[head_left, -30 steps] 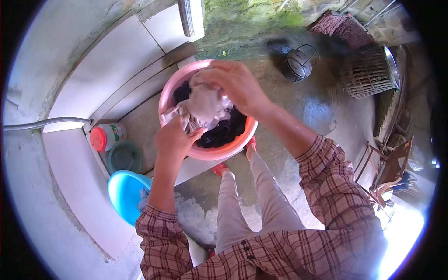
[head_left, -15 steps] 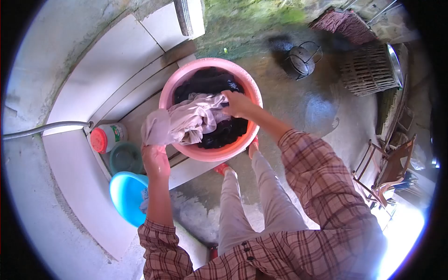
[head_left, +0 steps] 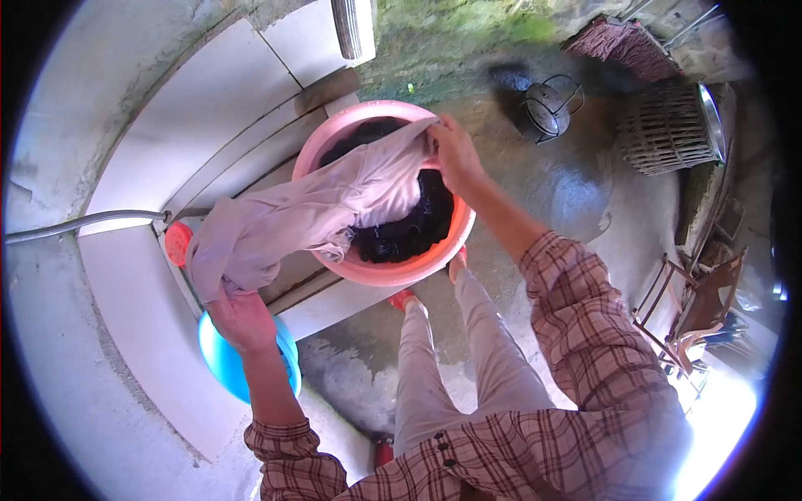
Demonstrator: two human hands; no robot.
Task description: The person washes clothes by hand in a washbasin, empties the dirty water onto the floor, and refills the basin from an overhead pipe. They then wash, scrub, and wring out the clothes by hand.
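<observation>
A pale pinkish-grey wet garment [head_left: 309,204] is stretched between my two hands, slanting over the pink basin [head_left: 401,275]. My left hand [head_left: 242,319] grips its lower left end, above the blue basin [head_left: 219,359]. At the basin's right rim, my right hand [head_left: 455,154] is closed on the garment's upper right end. Beneath it, dark wet clothes [head_left: 409,230] lie in the pink basin. Part of the garment's middle sags over the basin's left rim. I cannot tell which kind of garment it is.
A red-lidded tub [head_left: 177,244] stands by the tiled ledge, mostly hidden by the cloth. A grey hose [head_left: 92,220] runs along the left wall. To the right are a metal pot [head_left: 547,113], a woven basket [head_left: 664,134] and a folding chair [head_left: 697,313].
My hands have moved apart, the left one down and leftward, the right one up and rightward. The bunched garment is now spread out long, covering the tub and the green bowl.
</observation>
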